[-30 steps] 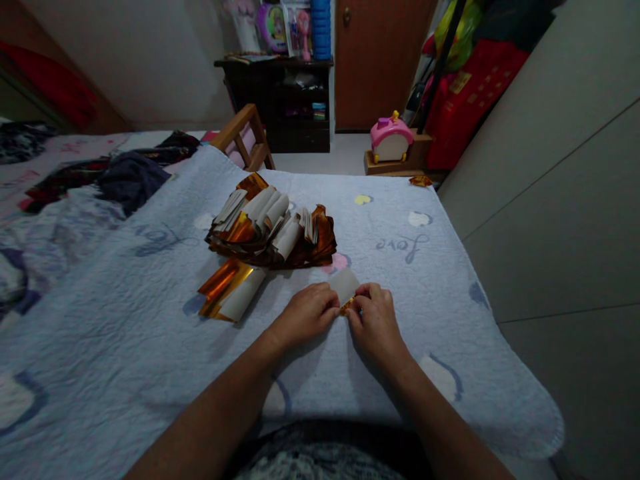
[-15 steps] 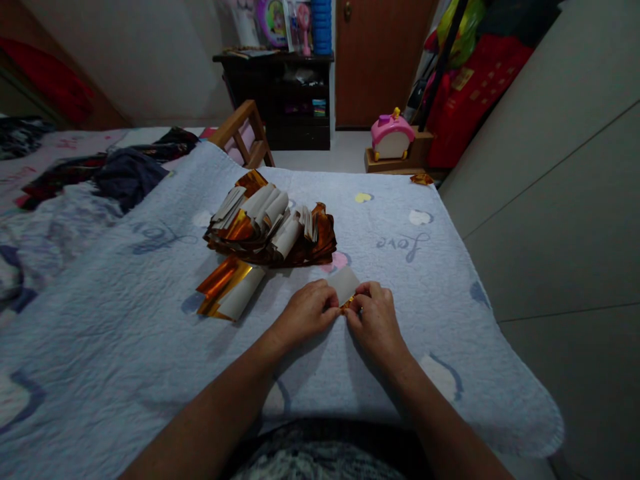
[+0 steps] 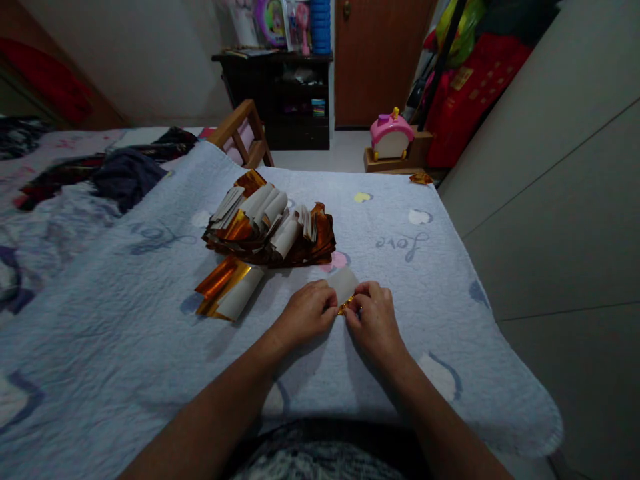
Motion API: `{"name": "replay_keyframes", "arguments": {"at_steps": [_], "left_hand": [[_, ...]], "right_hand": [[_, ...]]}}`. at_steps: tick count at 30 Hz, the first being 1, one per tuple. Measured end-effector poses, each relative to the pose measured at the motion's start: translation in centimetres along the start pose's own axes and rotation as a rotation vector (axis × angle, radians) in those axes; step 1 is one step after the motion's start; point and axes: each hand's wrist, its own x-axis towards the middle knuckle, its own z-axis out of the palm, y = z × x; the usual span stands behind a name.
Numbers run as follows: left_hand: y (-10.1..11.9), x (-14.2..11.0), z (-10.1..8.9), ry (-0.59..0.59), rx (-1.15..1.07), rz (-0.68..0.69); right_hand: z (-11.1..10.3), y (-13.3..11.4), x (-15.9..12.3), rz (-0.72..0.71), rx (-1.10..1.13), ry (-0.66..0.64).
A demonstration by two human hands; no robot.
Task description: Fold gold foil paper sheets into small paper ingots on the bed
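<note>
A small sheet of foil paper (image 3: 343, 284), pale on its upper face with a gold edge turned up toward me, is pinched between both hands. My left hand (image 3: 311, 308) is closed on its left side, thumb and fingertips together. On the right side, my right hand (image 3: 373, 312) grips the gold edge with bent fingers. Beyond my left hand lies a pile of gold-and-white foil papers (image 3: 270, 227), several of them curled. One separate curled foil paper (image 3: 230, 290) rests just in front of that pile, gold on its left part and pale on its right.
The light blue quilted cover (image 3: 400, 400) spreads under everything. A folded gold piece (image 3: 421, 179) sits at its far right corner. Beyond the far edge are a wooden chair-like frame (image 3: 245, 133) and a pink toy (image 3: 391, 137). A pale cabinet (image 3: 565, 220) stands along the right; clothes (image 3: 127, 177) lie left.
Slightly more of the gold edge shows between my fingertips. Both hands keep nearly the same place, and the pile has not moved on the cover.
</note>
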Motion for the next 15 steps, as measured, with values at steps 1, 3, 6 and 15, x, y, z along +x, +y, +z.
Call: {"name": "replay_keyframes", "arguments": {"at_steps": [1,3,6,15], "left_hand": [[-0.03,-0.01,0.00,-0.001,-0.004,0.001],[-0.10,-0.03,-0.01,-0.002,-0.009,0.002],[-0.13,-0.04,-0.01,-0.009,-0.003,0.005],[0.44,-0.32,0.25,-0.001,0.134,-0.021]], "right_hand": [[0.01,0.01,0.00,-0.002,-0.002,0.001],[0.02,0.03,0.01,-0.004,-0.002,0.005],[0.01,0.03,0.01,-0.004,0.005,0.009],[-0.20,0.06,0.09,0.009,0.015,-0.015]]}}
